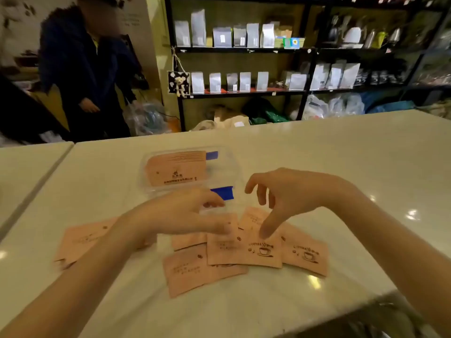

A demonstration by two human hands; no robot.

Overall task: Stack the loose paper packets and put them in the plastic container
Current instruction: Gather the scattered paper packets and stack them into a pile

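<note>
Loose paper packets [244, 250] fanned out and overlapping on the surface [341, 167], directly under and just nearer than both hands. Long axes mixed: the cup-printed ones below the right hand run roughly left to right, the one lowest in the fan tilted. One more packet [80, 240] off to the outer side of the left forearm, well apart from the fan. Plastic container [188, 172] straight beyond the hands, between them, already holding a stack of packets [177, 170] lying flat.

Left hand [188, 213] loosely curled over the fan's far edge, fingers bent, thumb resting on a packet, nothing lifted. Right hand [288, 191] spread open, thumb pressing the cup-printed packet, other fingers raised clear. Right hand nearer the bulk of the fan; left nearer the stray.

Hidden: packet edges under the left hand, part of the stray under the forearm. Container's near wall hard to make out, clear and partly covered. Exact packet count uncertain.
</note>
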